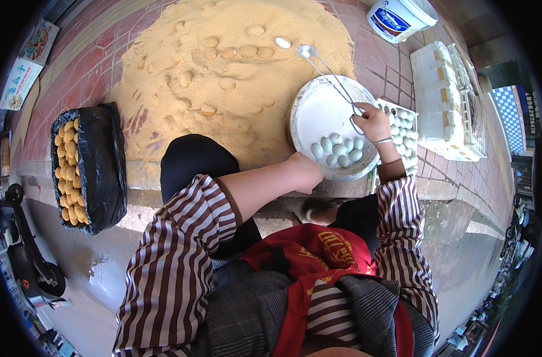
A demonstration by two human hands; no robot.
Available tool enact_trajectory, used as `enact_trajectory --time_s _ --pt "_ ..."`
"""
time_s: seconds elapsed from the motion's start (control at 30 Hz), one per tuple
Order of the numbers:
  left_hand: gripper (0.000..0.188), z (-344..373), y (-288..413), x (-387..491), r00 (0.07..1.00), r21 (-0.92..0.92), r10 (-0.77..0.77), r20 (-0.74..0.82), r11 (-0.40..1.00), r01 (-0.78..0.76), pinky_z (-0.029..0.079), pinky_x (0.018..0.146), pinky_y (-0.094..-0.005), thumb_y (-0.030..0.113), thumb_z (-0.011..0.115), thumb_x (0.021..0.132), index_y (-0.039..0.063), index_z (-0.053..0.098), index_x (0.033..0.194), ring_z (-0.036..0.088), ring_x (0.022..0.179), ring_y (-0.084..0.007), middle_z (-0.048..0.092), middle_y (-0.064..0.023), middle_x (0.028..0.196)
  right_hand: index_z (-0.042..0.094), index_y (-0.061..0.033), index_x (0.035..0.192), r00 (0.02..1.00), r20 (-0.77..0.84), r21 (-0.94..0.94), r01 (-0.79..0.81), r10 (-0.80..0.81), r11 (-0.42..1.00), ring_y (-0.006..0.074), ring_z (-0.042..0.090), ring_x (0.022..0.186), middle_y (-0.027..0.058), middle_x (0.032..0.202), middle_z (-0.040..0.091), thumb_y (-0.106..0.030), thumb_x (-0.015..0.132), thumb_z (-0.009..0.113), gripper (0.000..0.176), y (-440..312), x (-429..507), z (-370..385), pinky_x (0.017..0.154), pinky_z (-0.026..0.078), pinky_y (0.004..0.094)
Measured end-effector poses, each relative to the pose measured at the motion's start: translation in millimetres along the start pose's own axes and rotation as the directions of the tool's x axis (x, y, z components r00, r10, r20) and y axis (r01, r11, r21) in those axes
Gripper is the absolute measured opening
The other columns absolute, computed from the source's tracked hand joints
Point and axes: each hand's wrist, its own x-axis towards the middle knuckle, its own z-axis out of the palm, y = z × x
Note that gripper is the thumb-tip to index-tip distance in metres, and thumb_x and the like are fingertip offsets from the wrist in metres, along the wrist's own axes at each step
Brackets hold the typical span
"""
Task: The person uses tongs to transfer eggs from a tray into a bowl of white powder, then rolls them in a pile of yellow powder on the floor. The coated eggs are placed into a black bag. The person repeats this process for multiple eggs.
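My right hand (372,121) grips the handles of long wire tongs (347,97), which reach over the far rim of a round basin (299,96). Between the tongs' cupped ends sits a white-coated egg (305,51), just above or touching a spread of tan powdery material (235,85). Another white-coated egg (282,43) lies beside it, near several tan-coated eggs (248,51). White paste (322,109) fills the basin, and several pale blue-green eggs (340,149) are at its near side. My left hand (304,173), fingers curled, is at the basin's near-left rim; its grip is hidden.
Right of the basin, a tray (409,117) holds several pale eggs. Beyond it stand a white foam box (436,93) and a white bucket (402,20). At left, a black-lined crate (103,169) holds tan-coated eggs. A scooter (29,254) stands at far left.
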Motion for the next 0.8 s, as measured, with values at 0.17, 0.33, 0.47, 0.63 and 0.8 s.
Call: enact_trajectory --time_s 0.17,0.33,0.47,0.63,0.8 --pt "0.027 2 3 4 0.999 0.018 -0.005 0.054 1.0 0.004 0.051 0.077 -0.0431 0.03 0.064 0.081 0.008 0.066 0.096 0.065 0.091 -0.0283 0.067 -0.0116 0.092 0.069 -0.0119 0.102 0.979 -0.005 0.198 -0.2 0.205 0.96 0.0147 0.059 0.054 0.0066 0.06 0.062 -0.02 0.07 0.07 0.034 47 -90 -9 0.056 0.048 0.0281" --pt "0.027 1 3 8 0.997 0.015 -0.01 0.08 1.0 0.009 0.051 0.078 -0.0437 0.03 0.063 0.082 0.008 0.065 0.098 0.063 0.094 -0.0305 0.065 -0.0127 0.094 0.068 -0.0108 0.104 0.976 0.122 0.032 -0.183 0.178 0.983 0.0227 0.063 0.059 0.0117 0.066 0.064 -0.023 0.069 0.068 0.037 61 -147 -35 0.059 0.05 0.0321" --pt "0.029 2 6 5 0.988 0.044 -0.014 0.153 0.999 0.007 0.051 0.079 -0.0431 0.03 0.063 0.083 0.008 0.064 0.102 0.062 0.096 -0.0299 0.064 -0.0126 0.098 0.07 -0.0146 0.098 0.951 0.262 -0.291 -0.086 0.166 0.953 0.0309 0.066 0.075 0.0146 0.077 0.067 -0.03 0.067 0.066 0.036 53 -166 -48 0.071 0.052 0.0406" --pt "0.031 1 7 4 0.986 0.045 -0.029 0.163 0.999 0.022 0.051 0.081 -0.043 0.03 0.062 0.084 0.009 0.063 0.105 0.062 0.099 -0.0295 0.064 -0.0123 0.101 0.069 -0.0162 0.095 0.922 0.338 -0.473 -0.01 0.191 0.881 0.0292 0.066 0.084 0.012 0.086 0.068 -0.028 0.068 0.064 0.03 47 -162 -37 0.075 0.052 0.0402" --pt "0.032 1 4 5 0.989 0.04 -0.04 0.143 0.999 0.035 0.05 0.083 -0.0433 0.031 0.062 0.084 0.009 0.062 0.107 0.061 0.1 -0.0295 0.064 -0.0116 0.102 0.069 -0.017 0.1 0.894 0.378 -0.502 -0.018 0.239 0.865 0.0307 0.065 0.084 0.0124 0.087 0.068 -0.029 0.069 0.064 0.034 51 -151 -14 0.078 0.051 0.0405"
